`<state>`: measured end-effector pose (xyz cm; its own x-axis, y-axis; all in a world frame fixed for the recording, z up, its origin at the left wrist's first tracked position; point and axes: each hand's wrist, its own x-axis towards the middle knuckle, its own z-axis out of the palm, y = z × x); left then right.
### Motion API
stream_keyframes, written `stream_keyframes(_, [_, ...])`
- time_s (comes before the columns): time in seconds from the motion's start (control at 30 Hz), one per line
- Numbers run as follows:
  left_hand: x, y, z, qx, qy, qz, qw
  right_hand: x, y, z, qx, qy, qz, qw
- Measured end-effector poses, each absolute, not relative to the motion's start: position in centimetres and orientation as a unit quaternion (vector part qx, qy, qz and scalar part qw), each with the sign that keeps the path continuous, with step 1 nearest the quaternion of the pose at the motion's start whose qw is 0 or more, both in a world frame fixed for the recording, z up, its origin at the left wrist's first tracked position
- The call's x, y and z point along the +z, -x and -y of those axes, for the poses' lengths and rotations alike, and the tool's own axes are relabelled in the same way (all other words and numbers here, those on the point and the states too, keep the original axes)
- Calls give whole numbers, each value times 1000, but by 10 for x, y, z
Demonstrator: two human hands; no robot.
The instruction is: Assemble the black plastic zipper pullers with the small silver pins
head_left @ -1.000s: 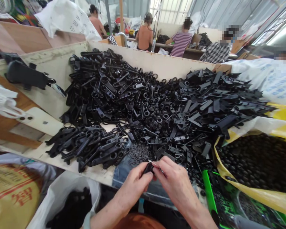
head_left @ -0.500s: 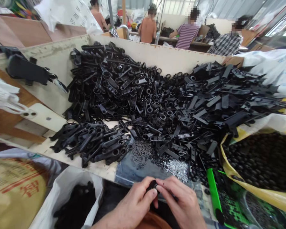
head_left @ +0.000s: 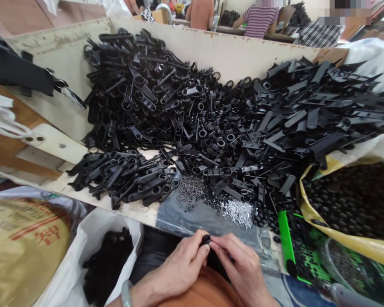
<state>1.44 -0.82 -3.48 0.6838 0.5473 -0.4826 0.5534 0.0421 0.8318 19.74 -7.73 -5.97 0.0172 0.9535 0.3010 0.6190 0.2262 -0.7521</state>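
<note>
My left hand (head_left: 184, 264) and my right hand (head_left: 243, 268) meet just below the bench edge, over my lap. Both pinch one small black plastic part (head_left: 206, 240) between fingertips and thumbs. Just above them on the bench lie a small heap of silver pins (head_left: 238, 212) and a heap of dark little springs or screws (head_left: 189, 192). Beyond spreads a big pile of black plastic parts (head_left: 211, 123) with ring ends and flat strips.
A yellow bag of small black pieces (head_left: 355, 200) sits at the right. A white bag with black parts (head_left: 105, 264) hangs below left, next to a tan printed sack (head_left: 22, 251). A green tray edge (head_left: 284, 243) lies right of my hands. Other people sit at the back.
Both hands have drawn back from the bench toward my lap with the black part. The silver pin held a second ago no longer shows. The view has tilted down.
</note>
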Motion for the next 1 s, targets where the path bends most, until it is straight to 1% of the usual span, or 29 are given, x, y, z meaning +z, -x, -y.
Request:
stream_keyframes(0.1, [-36, -14, 7, 6, -690, -398, 605, -61, -198, 77, 223, 586, 665, 405])
stream_keyframes(0.23, [-41, -13, 2, 17, -692, -388, 609, -69, -195, 71, 268, 630, 601, 412])
stream_keyframes(0.4, [-43, -13, 5, 71, -728, -380, 567, -58, -197, 59, 425, 647, 509, 378])
stream_keyframes(0.43, [-41, -13, 6, 89, -740, -382, 547, -54, -197, 57, 461, 642, 477, 384])
stream_keyframes(0.5, [-34, -13, 7, 122, -768, -384, 497, -47, -194, 53, 516, 628, 400, 423])
stream_keyframes(0.57, [-28, -11, 6, 142, -783, -386, 466, -44, -188, 48, 537, 615, 335, 471])
stream_keyframes(0.6, [-26, -10, 4, 146, -776, -399, 467, -45, -184, 46, 543, 611, 313, 484])
stream_keyframes(0.67, [-26, -6, 0, 135, -725, -458, 496, -49, -177, 41, 561, 607, 290, 482])
stream_keyframes(0.77, [-33, -2, -6, 91, -619, -523, 579, -55, -171, 35, 563, 608, 312, 464])
stream_keyframes(0.9, [-38, 1, -8, 61, -511, -472, 716, -53, -170, 27, 484, 592, 440, 470])
stream_keyframes(1.0, [-31, 1, -6, 63, -467, -469, 747, -50, -171, 24, 473, 586, 482, 447])
